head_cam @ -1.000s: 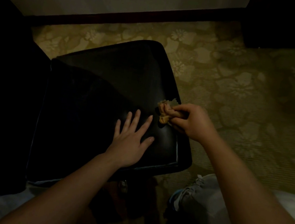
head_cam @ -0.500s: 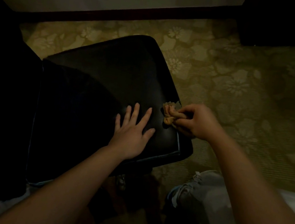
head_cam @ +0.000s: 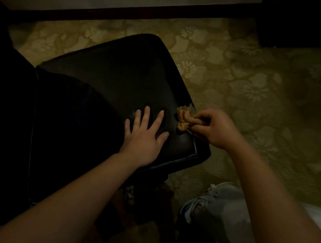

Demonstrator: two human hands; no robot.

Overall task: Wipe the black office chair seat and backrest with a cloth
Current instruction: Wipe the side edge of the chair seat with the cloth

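At frame centre, the left hand point(head_cam: 143, 137) lies flat, fingers spread, on the black chair seat point(head_cam: 108, 78). The right hand point(head_cam: 215, 128) pinches a bunched tan cloth point(head_cam: 185, 120) at the seat's right edge, where it could slide off onto the carpet point(head_cam: 261, 83).

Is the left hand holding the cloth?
No, the right hand pinches the bunched cloth at the edge of the seat, while the left hand rests flat on it.
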